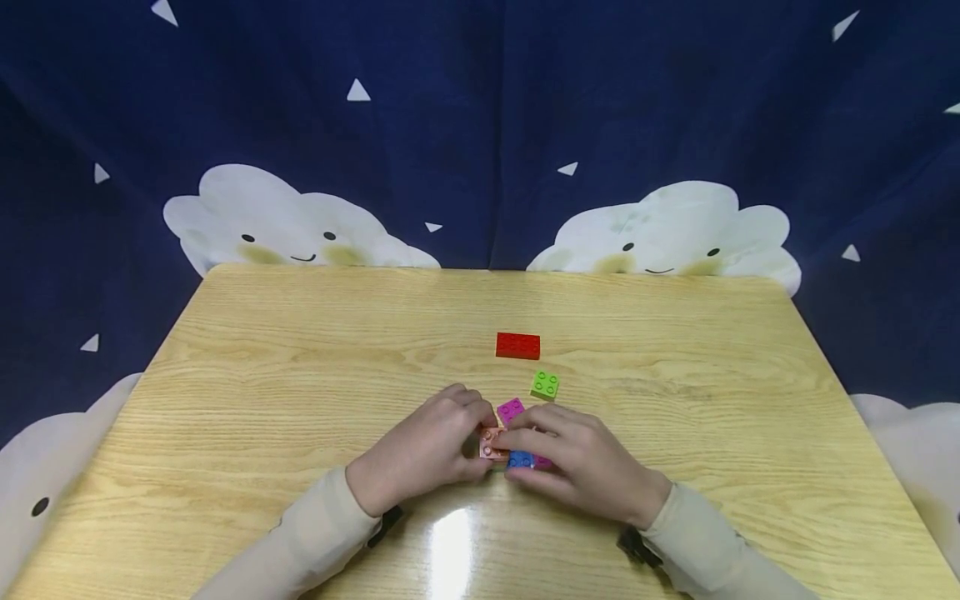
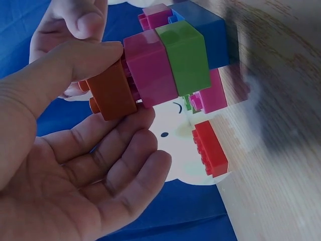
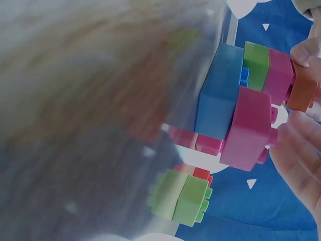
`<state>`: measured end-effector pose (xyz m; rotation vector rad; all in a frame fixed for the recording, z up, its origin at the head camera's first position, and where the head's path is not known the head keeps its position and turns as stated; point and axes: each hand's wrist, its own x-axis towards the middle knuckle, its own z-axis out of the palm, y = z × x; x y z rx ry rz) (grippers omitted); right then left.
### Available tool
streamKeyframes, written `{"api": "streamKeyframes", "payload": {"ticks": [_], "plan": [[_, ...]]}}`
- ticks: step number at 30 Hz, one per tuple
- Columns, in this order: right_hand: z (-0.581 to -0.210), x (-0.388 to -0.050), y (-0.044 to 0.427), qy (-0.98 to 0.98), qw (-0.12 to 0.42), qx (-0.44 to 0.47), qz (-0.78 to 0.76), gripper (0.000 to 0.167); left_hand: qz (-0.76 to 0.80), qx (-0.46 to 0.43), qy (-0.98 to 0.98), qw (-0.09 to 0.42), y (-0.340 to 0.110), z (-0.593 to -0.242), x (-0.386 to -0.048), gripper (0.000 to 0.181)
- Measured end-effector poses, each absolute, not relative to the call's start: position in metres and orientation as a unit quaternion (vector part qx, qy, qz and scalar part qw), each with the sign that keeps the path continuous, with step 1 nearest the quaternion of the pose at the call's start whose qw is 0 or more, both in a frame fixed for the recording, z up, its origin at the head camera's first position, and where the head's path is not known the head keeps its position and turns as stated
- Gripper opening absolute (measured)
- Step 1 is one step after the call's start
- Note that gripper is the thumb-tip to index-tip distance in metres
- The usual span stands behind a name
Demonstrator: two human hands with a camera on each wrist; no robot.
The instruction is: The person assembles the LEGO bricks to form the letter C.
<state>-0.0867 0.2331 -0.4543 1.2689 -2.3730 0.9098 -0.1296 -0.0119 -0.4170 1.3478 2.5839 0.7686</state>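
Note:
My left hand (image 1: pixel 427 446) pinches an orange building block (image 2: pixel 111 93) between thumb and fingertips. It sits on a pink block (image 2: pixel 150 68), with a green block (image 2: pixel 183 57) beneath. This column stands on a long blue block (image 3: pixel 218 93). Another pink block (image 3: pixel 247 128) sits on the blue block's right end. Over the stack reaches my right hand (image 1: pixel 585 454), its fingers (image 3: pixel 301 155) loosely bent with the tips beside the orange block. Whether those tips press on it is hard to tell.
Just beyond the stack lies a loose pink block (image 1: pixel 511 410). A light green block (image 1: pixel 544 384) is a little farther away, and a red block (image 1: pixel 517 345) lies beyond that. All are on the wooden table (image 1: pixel 300 350), which ends at a dark blue curtain (image 1: pixel 480 125).

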Motion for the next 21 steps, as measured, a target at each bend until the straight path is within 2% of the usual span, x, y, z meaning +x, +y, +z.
{"api": "streamKeyframes", "payload": {"ticks": [13,21], "plan": [[-0.4552,-0.0904,0.2258,-0.820,0.161,0.445,0.321,0.014,0.249,0.454,0.854,0.051,-0.0127,-0.4166,-0.1297,0.022],[-0.4548,-0.0914,0.2241,-0.819,0.145,0.443,0.335,0.016,0.245,0.459,0.852,0.053,-0.0119,-0.4154,-0.1302,0.022]]}}
